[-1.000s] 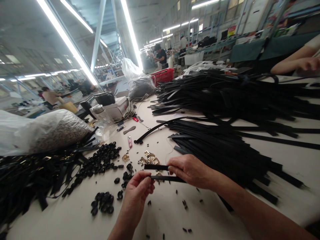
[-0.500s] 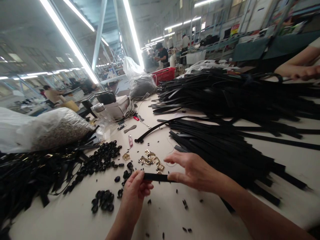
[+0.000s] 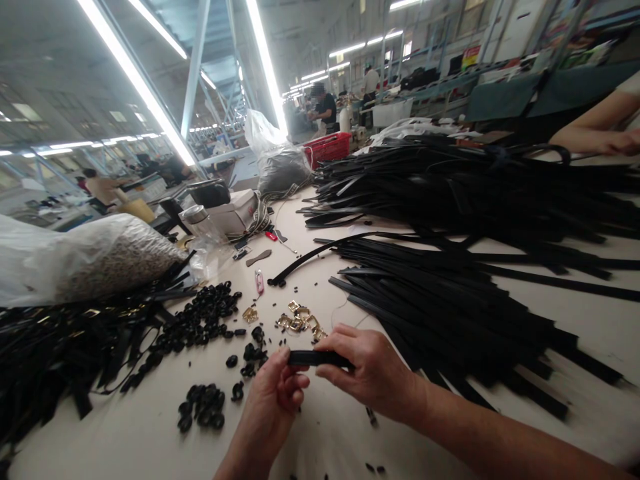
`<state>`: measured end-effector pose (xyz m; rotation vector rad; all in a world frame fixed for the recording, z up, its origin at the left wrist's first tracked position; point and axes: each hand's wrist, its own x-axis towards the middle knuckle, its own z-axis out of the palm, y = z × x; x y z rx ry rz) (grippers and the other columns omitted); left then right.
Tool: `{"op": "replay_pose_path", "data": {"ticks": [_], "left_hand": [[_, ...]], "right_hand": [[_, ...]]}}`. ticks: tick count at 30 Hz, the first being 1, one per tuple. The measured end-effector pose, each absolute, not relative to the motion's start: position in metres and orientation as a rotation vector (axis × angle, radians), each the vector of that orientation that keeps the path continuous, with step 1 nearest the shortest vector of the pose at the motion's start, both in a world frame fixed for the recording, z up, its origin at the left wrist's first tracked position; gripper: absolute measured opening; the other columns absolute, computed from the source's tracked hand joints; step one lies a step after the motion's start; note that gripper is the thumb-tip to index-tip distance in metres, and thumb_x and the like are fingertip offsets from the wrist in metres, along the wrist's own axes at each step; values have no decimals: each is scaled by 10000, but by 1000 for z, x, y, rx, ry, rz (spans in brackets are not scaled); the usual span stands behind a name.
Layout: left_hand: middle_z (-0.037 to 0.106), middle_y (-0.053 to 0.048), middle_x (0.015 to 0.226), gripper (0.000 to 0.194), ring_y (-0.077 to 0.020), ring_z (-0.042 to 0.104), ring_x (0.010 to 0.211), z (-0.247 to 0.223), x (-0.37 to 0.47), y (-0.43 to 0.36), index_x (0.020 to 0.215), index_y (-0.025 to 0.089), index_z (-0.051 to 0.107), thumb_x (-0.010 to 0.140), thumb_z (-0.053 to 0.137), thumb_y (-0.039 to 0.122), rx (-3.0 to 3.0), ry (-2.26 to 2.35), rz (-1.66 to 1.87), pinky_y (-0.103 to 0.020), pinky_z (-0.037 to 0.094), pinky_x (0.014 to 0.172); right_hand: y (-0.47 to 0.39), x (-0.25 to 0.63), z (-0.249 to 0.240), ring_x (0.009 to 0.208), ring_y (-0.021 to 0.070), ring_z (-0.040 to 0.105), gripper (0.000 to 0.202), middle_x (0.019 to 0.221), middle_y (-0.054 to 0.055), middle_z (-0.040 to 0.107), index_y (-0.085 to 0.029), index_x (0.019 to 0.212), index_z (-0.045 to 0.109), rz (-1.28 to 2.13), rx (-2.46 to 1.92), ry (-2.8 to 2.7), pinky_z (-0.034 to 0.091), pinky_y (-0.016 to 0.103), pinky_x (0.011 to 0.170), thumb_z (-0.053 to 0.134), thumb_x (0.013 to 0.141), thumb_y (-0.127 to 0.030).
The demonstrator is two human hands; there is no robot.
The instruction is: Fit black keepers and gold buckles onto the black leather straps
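Note:
Between my two hands a short stretch of black strap (image 3: 306, 358) is held level above the table. My left hand (image 3: 273, 397) pinches its left end between thumb and fingers. My right hand (image 3: 367, 370) grips it further right, the thumb below and the fingers over the top; the rest of the strap there is hidden by the hand. Just beyond the strap lie several gold-coloured buckles (image 3: 299, 320). Small black rings or loops (image 3: 203, 405) lie in a cluster left of my left hand, with a bigger heap of them (image 3: 213, 310) behind.
Piles of black straps (image 3: 440, 300) cover the right side, with a larger stack (image 3: 450, 180) behind. Black straps with gold fittings (image 3: 65, 340) and a plastic bag (image 3: 120, 257) fill the left. A pink cutter (image 3: 259, 282) lies mid-table. Another person's hand (image 3: 620, 141) is at far right.
My right hand has shifted slightly left and closed its fingers over the strap, where before its index finger was lifted away. My left hand keeps its pinch. Some straps in the near right pile have shifted.

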<state>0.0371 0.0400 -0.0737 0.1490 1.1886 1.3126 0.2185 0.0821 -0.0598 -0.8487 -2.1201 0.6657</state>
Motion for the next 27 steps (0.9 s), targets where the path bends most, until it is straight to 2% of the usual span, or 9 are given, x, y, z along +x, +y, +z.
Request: {"op": "replay_pose_path", "data": {"ticks": [4, 7, 9, 12, 15, 17, 19, 22, 27], "left_hand": [[628, -35, 617, 76, -102, 585, 435, -65, 43, 39, 818, 122, 558, 881, 594, 144, 84, 1210, 1325, -120, 409, 338], [635, -38, 627, 65, -105, 591, 443, -65, 44, 39, 821, 122, 568, 872, 604, 137, 81, 1197, 1327, -125, 425, 352], [639, -30, 639, 147, -109, 602, 467, -69, 43, 38, 814, 128, 575, 801, 714, 174, 123, 1172, 1320, -126, 435, 369], [648, -25, 664, 345, -128, 619, 513, -76, 38, 37, 851, 143, 606, 680, 847, 321, 344, 1140, 1322, -143, 450, 404], [699, -75, 905, 429, -178, 674, 729, -76, 31, 37, 1057, 191, 646, 723, 810, 404, 799, 1185, 1328, -221, 548, 603], [673, -90, 1088, 345, -216, 654, 948, -73, 27, 36, 1086, 224, 676, 786, 759, 371, 1168, 1252, 1296, -285, 544, 820], [665, -77, 1098, 186, -225, 619, 1032, -69, 26, 35, 989, 236, 725, 828, 717, 329, 1466, 1294, 1249, -310, 493, 932], [673, -55, 1009, 80, -208, 624, 972, -67, 27, 33, 876, 250, 744, 851, 685, 298, 1656, 1326, 1238, -304, 487, 916], [665, -66, 969, 94, -227, 614, 940, -65, 25, 33, 802, 234, 734, 843, 678, 298, 1717, 1420, 1280, -323, 488, 873]], "right_hand": [[83, 217, -62, 656, 136, 577, 99, 739, 14, 623, -172, 892, 686, 703, -821, -2066, 417, 225, 604, 689, 803, -215], [84, 217, -62, 631, 127, 562, 39, 706, 8, 613, -161, 826, 678, 734, -797, -2050, 405, 221, 593, 676, 792, -180], [84, 217, -61, 611, 118, 546, 21, 680, 1, 598, -158, 779, 664, 735, -776, -2055, 388, 216, 579, 656, 799, -162], [85, 219, -61, 582, 108, 516, 73, 653, -10, 568, -161, 737, 631, 698, -750, -2070, 359, 215, 559, 627, 809, -150], [86, 221, -60, 568, 106, 491, 106, 644, -16, 545, -167, 723, 600, 630, -744, -2109, 336, 221, 549, 612, 828, -167], [87, 222, -61, 577, 109, 495, 105, 659, -12, 553, -168, 741, 598, 569, -724, -2154, 334, 225, 554, 603, 845, -178], [86, 222, -62, 589, 113, 509, 102, 683, -5, 573, -169, 767, 603, 491, -700, -2204, 335, 229, 559, 592, 866, -190], [84, 221, -66, 602, 124, 531, 140, 705, 5, 592, -169, 788, 606, 372, -695, -2284, 330, 244, 555, 558, 907, -225], [85, 222, -65, 595, 131, 536, 193, 701, 8, 590, -173, 788, 611, 286, -710, -2322, 322, 259, 546, 519, 938, -252]]}}
